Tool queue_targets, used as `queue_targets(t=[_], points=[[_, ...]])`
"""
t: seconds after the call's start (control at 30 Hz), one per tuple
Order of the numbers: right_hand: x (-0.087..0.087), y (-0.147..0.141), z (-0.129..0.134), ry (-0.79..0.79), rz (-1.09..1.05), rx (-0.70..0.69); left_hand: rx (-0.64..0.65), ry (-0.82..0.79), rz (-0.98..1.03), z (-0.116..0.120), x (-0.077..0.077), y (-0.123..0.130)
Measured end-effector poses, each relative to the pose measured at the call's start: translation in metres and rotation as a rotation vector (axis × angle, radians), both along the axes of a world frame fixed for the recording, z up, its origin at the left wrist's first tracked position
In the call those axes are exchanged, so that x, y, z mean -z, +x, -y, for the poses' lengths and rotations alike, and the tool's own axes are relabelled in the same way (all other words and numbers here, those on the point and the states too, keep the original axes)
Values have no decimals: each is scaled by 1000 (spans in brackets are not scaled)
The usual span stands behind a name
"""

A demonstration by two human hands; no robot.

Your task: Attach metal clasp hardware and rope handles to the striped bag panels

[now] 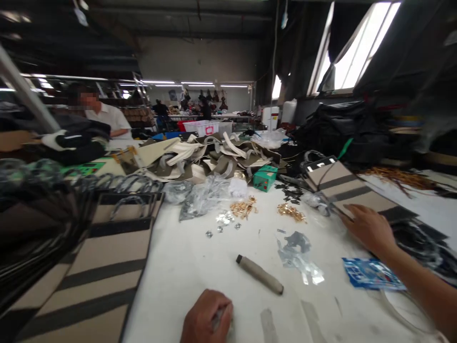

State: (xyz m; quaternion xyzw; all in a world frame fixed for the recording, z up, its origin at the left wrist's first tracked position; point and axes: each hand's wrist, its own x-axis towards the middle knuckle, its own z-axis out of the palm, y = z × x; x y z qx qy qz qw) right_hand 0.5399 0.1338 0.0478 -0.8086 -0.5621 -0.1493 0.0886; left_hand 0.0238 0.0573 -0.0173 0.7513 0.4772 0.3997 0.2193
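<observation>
My left hand (207, 316) is closed near the front edge of the white table (178, 271), its fingers curled round something small that I cannot make out. My right hand (371, 229) reaches to the right, fingers spread, the fingertips touching the lower edge of a beige panel with dark stripes (348, 183). Between the hands lies a grey-brown rod with a dark tip (260, 274). Clear plastic scraps (300, 257) lie behind it. Two piles of small gold pieces (243, 207) (292, 212) and a few small metal plates (220, 229) sit farther back.
Striped bag panels with handles (107, 257) are stacked at left. A green box (264, 178) stands before a heap of offcuts (210, 157). A blue packet (373, 274) lies below my right forearm. A person in a white shirt (109, 119) is at back left.
</observation>
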Motion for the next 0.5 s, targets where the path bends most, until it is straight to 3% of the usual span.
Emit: queue_targets(t=[0.1,0.17,0.23,0.3,0.4,0.5], points=[[23,-68,18,170,-140,-290,15,-19,-11,10,-12,0],[49,-131,36,140,-301,-507,4,-13,27,17,-22,-5],[75,-194,55,100,-374,-634,8,28,46,21,-35,-18],[94,-245,67,53,-390,-670,-5,74,10,19,-53,-44],[105,-280,70,45,-391,-596,-208,81,-150,-6,-82,-108],[110,-274,62,18,-409,-562,-588,-34,-301,-46,-103,-185]])
